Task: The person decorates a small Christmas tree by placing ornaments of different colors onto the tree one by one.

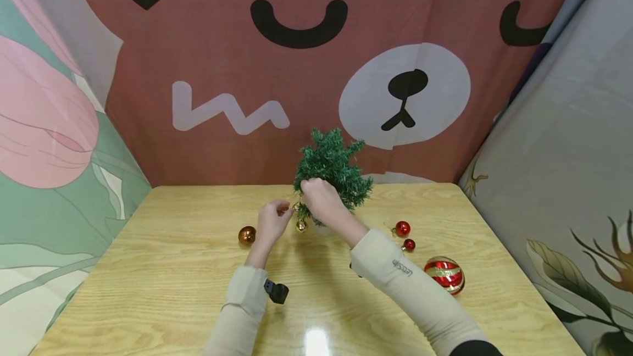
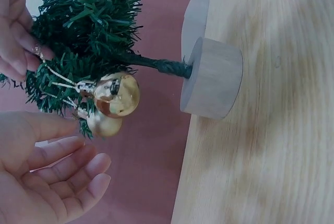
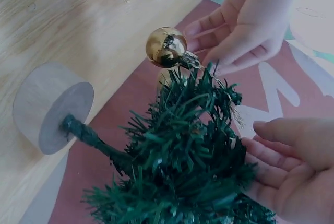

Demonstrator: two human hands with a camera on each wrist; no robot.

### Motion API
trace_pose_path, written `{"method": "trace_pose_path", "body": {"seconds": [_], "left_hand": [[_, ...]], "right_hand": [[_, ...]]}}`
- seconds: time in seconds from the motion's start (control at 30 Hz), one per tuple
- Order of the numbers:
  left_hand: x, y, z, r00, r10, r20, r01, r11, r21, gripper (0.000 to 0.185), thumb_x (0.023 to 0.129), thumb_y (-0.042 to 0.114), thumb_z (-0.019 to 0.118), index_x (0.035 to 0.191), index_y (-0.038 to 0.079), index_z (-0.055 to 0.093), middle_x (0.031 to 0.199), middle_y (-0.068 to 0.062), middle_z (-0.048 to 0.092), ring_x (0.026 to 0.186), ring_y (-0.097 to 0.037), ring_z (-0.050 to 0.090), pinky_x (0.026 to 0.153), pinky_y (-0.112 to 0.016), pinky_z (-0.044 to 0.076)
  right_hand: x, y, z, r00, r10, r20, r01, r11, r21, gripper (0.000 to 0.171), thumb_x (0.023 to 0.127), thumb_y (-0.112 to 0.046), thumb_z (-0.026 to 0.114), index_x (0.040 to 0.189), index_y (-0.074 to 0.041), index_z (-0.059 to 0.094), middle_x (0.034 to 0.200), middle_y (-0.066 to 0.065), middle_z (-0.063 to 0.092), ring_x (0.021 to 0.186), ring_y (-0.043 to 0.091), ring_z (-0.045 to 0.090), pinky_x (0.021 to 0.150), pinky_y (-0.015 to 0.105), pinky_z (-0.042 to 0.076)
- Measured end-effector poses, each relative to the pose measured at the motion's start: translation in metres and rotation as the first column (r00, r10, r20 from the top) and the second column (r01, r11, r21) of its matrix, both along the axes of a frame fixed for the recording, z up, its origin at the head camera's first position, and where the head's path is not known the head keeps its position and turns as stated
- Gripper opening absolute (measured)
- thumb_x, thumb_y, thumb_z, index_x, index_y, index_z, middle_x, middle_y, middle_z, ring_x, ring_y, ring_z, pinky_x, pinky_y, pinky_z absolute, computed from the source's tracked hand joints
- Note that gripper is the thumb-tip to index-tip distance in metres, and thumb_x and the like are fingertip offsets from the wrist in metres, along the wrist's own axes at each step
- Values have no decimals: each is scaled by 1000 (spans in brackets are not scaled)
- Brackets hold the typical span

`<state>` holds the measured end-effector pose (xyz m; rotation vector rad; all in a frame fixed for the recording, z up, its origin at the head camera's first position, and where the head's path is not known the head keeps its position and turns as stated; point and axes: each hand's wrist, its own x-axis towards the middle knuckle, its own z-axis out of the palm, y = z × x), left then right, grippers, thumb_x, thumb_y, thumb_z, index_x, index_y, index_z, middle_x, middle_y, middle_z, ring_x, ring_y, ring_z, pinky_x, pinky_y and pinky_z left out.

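Note:
A small green artificial Christmas tree (image 1: 331,163) stands on a round, light base (image 2: 214,80). Two gold ball ornaments hang low on its left side; the nearer gold ball (image 2: 117,94) has a cord running up into the needles. Beside these balls is my left hand (image 1: 273,221), its thumb and forefinger at a branch tip near the caps. The other fingers of that hand are loosely bent in the left wrist view. My right hand (image 1: 323,199) reaches into the tree higher up. In the right wrist view its thumb stands apart from its fingers, whose tips are partly hidden by needles.
A copper-brown ball (image 1: 247,235) lies left of the tree on the wooden table (image 1: 163,279). To the right are two small red balls, one of them a shiny red ball (image 1: 403,228), and a large red-and-gold striped ball (image 1: 445,274). A printed curtain (image 1: 222,153) hangs behind.

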<state>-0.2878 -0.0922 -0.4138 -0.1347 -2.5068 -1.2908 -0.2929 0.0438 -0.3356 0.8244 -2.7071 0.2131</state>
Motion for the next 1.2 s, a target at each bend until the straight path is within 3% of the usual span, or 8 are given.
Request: {"method": "trace_pose_path", "body": {"seconds": [0.23, 0.53, 0.7, 0.8, 0.9, 1.03, 1.2], "left_hand": [[4, -3, -4, 1000, 12, -2, -12, 1000, 11, 20, 82, 7, 62, 97, -7, 64, 85, -16, 64, 76, -27, 60, 66, -36, 50], [11, -9, -5, 1000, 20, -6, -20, 1000, 8, 20, 84, 9, 62, 98, -5, 64, 89, -15, 64, 79, -26, 60, 68, -36, 50], [13, -17, -6, 999, 12, -40, -11, 999, 31, 19, 83, 6, 61, 98, -6, 64, 87, -16, 64, 79, -27, 60, 68, -36, 50], [14, -22, -7, 999, 17, -49, -15, 1000, 27, 18, 83, 5, 61, 97, -6, 64, 87, -16, 64, 79, -26, 60, 68, -36, 50], [15, -26, -8, 998, 28, -59, -26, 999, 27, 17, 82, 4, 62, 96, -6, 65, 86, -16, 64, 78, -26, 60, 68, -36, 50], [18, -30, -9, 997, 34, -73, -31, 999, 36, 15, 81, 1, 62, 94, -7, 65, 85, -17, 65, 77, -27, 60, 66, -35, 51], [18, -36, -13, 997, 44, -70, -41, 998, 45, 15, 81, -1, 62, 93, -8, 65, 85, -18, 64, 77, -28, 60, 67, -36, 51]], "right_hand": [[3, 12, 5, 987, 126, -102, -137, 985, -102, 5, 83, 0, 60, 84, -2, 65, 70, 7, 59, 59, 15, 55, 51, 22, 45], [2, 18, 15, 965, 189, -183, -218, 964, -152, 10, 86, -4, 58, 91, -2, 67, 81, 8, 64, 67, 15, 60, 61, 24, 50], [-1, 21, 24, 918, 218, -331, -270, 956, -118, 9, 84, -5, 61, 87, -2, 69, 79, 7, 65, 68, 15, 60, 62, 25, 50], [-5, 23, 32, 883, 212, -420, -272, 959, -87, 7, 81, -6, 64, 84, -4, 70, 78, 6, 65, 70, 16, 59, 62, 26, 48], [-10, 25, 39, 863, 198, -464, -259, 963, -71, 6, 80, -7, 66, 83, -5, 71, 79, 5, 66, 74, 17, 58, 61, 28, 44], [-17, 28, 47, 867, 177, -465, -242, 967, -82, 6, 79, -7, 66, 82, -6, 71, 79, 5, 66, 76, 19, 57, 63, 32, 42], [-29, 35, 59, 901, 124, -416, -170, 982, -75, 8, 81, -10, 65, 84, -8, 72, 82, 4, 65, 80, 20, 54, 70, 34, 43]]}}
